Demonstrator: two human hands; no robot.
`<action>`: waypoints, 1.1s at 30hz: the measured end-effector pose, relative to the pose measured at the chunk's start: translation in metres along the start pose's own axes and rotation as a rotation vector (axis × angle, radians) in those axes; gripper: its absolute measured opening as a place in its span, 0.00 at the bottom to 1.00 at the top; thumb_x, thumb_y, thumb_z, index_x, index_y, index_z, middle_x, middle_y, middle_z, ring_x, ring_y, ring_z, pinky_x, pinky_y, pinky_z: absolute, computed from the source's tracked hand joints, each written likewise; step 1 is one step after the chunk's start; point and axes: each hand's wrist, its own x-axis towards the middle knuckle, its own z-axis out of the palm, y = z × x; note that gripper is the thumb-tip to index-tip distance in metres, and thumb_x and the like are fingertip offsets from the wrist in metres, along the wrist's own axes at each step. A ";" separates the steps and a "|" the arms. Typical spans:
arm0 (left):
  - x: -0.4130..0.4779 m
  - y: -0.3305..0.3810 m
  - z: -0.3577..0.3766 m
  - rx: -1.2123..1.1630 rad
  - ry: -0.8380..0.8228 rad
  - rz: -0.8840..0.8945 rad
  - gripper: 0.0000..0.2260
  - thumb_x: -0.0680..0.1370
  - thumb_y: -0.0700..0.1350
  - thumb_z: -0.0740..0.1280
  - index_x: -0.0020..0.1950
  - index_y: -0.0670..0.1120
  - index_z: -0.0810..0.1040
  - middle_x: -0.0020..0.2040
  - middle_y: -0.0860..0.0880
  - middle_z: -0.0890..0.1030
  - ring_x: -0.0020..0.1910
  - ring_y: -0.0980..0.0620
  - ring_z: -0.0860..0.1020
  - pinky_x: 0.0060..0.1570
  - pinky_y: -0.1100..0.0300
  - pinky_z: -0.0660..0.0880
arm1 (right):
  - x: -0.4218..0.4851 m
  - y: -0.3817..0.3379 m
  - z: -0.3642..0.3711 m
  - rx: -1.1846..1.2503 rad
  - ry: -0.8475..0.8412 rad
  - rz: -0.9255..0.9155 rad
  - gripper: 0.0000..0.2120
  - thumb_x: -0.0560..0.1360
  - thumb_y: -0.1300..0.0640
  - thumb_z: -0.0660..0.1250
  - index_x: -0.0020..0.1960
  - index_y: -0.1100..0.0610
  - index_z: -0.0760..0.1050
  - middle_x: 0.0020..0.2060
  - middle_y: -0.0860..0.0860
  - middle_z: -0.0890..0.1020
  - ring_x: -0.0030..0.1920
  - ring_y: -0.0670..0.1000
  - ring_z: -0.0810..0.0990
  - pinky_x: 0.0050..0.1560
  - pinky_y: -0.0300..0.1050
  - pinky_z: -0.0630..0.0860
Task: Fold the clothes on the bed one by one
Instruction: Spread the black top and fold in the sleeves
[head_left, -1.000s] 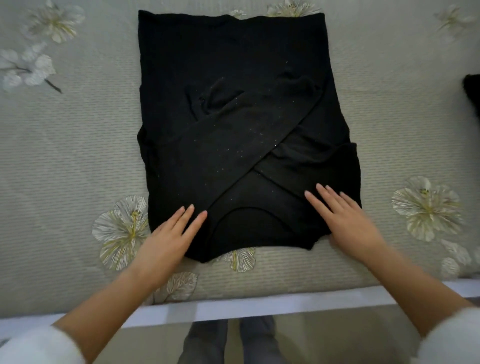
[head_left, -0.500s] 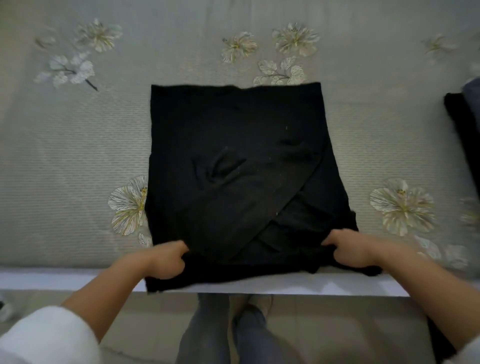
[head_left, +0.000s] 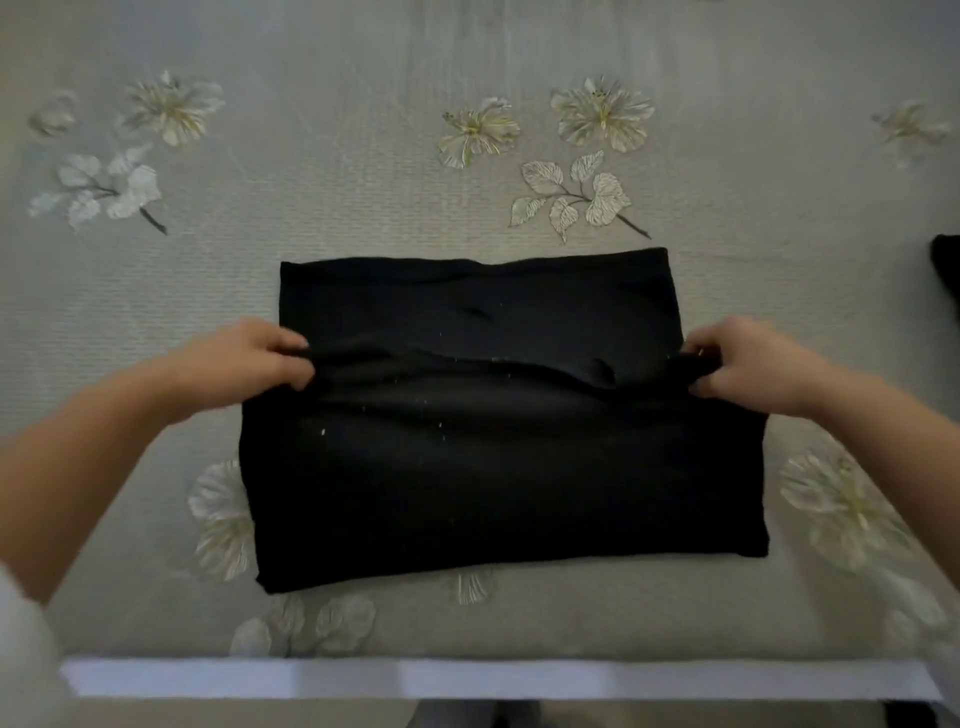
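Note:
A black garment (head_left: 498, 457) lies on the bed, its near half doubled over the far half, so it forms a wide rectangle. The folded-over edge runs across its middle, short of the far hem. My left hand (head_left: 254, 358) pinches the left end of that edge. My right hand (head_left: 737, 361) pinches the right end. Both hands grip the cloth just above the lower layer. White specks of lint dot the fabric.
The bed has a grey-green quilted cover (head_left: 467, 52) with pale flower prints. Its white front edge (head_left: 498, 675) runs along the bottom. Another dark piece of clothing (head_left: 946, 270) shows at the right border. Dark trouser legs show below the bed edge.
My hands gripped the near corners of the garment at the bed edge and carried them away from me, folding the near half over the far half.

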 end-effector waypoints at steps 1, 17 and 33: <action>0.011 0.005 -0.008 -0.030 0.058 0.026 0.04 0.71 0.42 0.70 0.43 0.44 0.83 0.40 0.43 0.84 0.43 0.46 0.81 0.45 0.57 0.74 | 0.014 -0.006 -0.006 -0.036 0.048 -0.009 0.08 0.70 0.66 0.69 0.43 0.53 0.77 0.37 0.52 0.80 0.42 0.54 0.78 0.39 0.44 0.69; 0.135 -0.017 0.015 -0.041 0.688 0.039 0.22 0.78 0.48 0.65 0.71 0.44 0.66 0.68 0.41 0.70 0.66 0.43 0.69 0.66 0.50 0.64 | 0.133 -0.030 0.029 -0.092 0.532 0.154 0.29 0.73 0.54 0.68 0.71 0.58 0.64 0.71 0.58 0.66 0.71 0.59 0.62 0.68 0.59 0.58; 0.065 -0.002 0.170 0.420 0.373 0.186 0.30 0.78 0.63 0.43 0.78 0.56 0.45 0.78 0.47 0.39 0.76 0.51 0.35 0.74 0.48 0.39 | 0.049 0.001 0.121 -0.297 0.324 -0.182 0.29 0.78 0.39 0.48 0.77 0.47 0.54 0.78 0.51 0.54 0.77 0.53 0.48 0.74 0.56 0.41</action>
